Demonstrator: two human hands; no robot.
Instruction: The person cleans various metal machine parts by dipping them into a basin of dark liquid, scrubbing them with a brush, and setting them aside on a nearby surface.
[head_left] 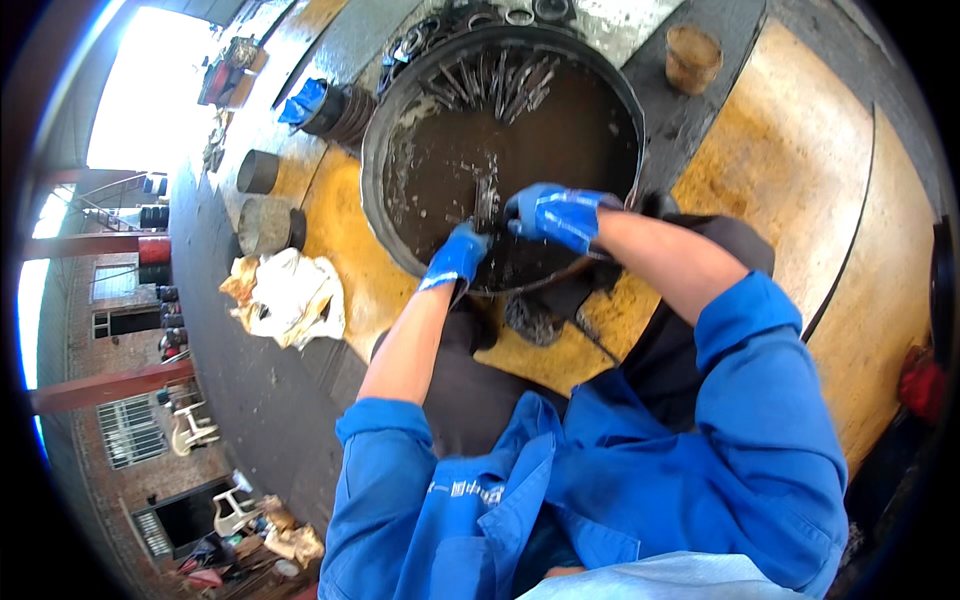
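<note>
A wide round metal tub (374, 190) of murky brown liquid stands in front of me. Both my hands wear blue rubber gloves and work over its near half. My left hand (459, 254) is closed at the lower end of a dark, wet, shiny piece (487, 200), whose kind I cannot make out. Just to the right, my right hand (558, 216) has its fingers curled inward, close to that piece; anything inside them is hidden. Several dark, slim, wet pieces (498, 82) lean in a fan against the tub's far wall.
A worn bucket (692, 60) stands beyond the tub at right. Left of it are stacked dark rings (345, 115), a metal can (264, 225) and a white cloth bundle (295, 300). A blackened mesh-like lump (533, 318) lies between my knees. Yellowish boards (790, 150) cover the floor.
</note>
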